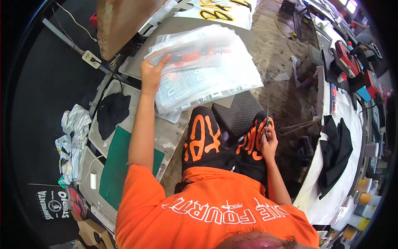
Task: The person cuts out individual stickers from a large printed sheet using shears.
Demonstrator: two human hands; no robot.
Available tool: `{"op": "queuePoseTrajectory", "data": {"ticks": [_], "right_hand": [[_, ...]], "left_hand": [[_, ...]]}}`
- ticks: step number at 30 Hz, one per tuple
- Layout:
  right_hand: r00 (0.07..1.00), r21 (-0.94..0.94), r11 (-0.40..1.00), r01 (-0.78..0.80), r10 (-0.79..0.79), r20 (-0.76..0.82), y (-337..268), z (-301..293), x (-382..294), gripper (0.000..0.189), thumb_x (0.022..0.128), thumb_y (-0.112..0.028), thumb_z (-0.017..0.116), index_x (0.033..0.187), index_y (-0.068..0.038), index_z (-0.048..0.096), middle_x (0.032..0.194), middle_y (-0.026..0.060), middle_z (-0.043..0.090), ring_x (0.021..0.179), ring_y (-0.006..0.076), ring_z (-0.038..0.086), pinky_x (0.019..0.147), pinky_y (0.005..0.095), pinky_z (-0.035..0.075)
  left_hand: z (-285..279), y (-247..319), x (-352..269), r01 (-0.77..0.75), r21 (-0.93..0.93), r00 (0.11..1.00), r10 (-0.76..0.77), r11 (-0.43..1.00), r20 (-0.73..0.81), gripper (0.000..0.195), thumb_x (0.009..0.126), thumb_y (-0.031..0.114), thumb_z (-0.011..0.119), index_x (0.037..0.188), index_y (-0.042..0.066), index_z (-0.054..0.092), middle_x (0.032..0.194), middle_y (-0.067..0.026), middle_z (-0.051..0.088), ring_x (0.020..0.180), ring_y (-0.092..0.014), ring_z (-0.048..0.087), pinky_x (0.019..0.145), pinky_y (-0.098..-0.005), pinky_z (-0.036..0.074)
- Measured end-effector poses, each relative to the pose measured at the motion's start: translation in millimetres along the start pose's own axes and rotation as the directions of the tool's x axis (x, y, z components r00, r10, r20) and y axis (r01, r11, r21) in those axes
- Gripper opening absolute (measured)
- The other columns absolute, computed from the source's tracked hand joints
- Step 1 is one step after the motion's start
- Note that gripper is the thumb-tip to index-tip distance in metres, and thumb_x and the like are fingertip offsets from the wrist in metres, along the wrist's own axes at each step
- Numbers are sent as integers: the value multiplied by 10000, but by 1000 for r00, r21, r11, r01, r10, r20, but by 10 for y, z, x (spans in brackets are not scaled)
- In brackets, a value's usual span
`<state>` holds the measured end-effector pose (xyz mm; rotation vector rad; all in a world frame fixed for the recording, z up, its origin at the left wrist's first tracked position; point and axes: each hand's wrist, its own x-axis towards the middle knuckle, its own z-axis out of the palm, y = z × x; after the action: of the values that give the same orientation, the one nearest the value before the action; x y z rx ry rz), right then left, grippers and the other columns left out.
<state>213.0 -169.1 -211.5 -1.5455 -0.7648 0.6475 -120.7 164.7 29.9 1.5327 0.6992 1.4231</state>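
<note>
My left hand (pixel 151 74) grips the left edge of a loose stack of clear printed film sheets (pixel 217 68), thumb on top. The sheets fan out over the grey table and past its edge, bearing mirrored writing and some red print. Low by my right thigh, my right hand (pixel 270 144) is closed around what looks like a pair of scissors (pixel 267 115), its thin blade pointing away from me. The fingers partly hide its handles. Beyond my knees is a black textured seat or box (pixel 238 109).
A green cutting mat (pixel 116 168), black cloth (pixel 114 113) and white roll (pixel 93 180) lie on the left worktable. A brown board (pixel 124 25) rises at upper left near a power outlet (pixel 91 59). Black fabric (pixel 334 155) drapes the right table. Another person (pixel 365 31) is far right.
</note>
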Motion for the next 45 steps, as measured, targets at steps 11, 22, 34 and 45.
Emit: {"op": "queuePoseTrajectory", "data": {"ticks": [11,22,34,45], "right_hand": [[1000,-9,1000,-11,11,-7,18,8,21,239,975,44,582,1188,-50,633,711,-41,566,638,27,472,583,235,368],[999,9,1000,-12,12,-32,-28,25,-5,238,973,44,584,1183,-52,641,708,-57,537,637,21,462,568,235,359],[999,-15,999,-45,44,-17,19,-23,-9,258,977,49,575,1206,-53,634,755,-32,583,651,30,488,585,237,385],[999,-11,999,-47,47,-7,-51,-2,6,260,974,53,565,1201,-50,637,753,-33,593,622,32,500,562,239,381]], "left_hand": [[-69,50,-8,13,46,993,-18,999,118,229,877,44,794,1087,-37,754,1051,-80,751,948,-134,683,869,-266,527],[-72,-84,13,112,17,992,-112,994,52,342,889,27,777,1211,-54,697,1121,-99,733,988,-147,678,881,-286,547],[-74,-69,-183,156,83,974,-140,984,-178,414,890,-39,727,1296,-24,642,1187,-123,697,1054,-169,665,913,-284,524],[-1,417,-919,497,311,866,-487,810,-113,199,902,22,762,1040,-37,631,820,-103,732,652,-114,672,569,-240,518]]}}
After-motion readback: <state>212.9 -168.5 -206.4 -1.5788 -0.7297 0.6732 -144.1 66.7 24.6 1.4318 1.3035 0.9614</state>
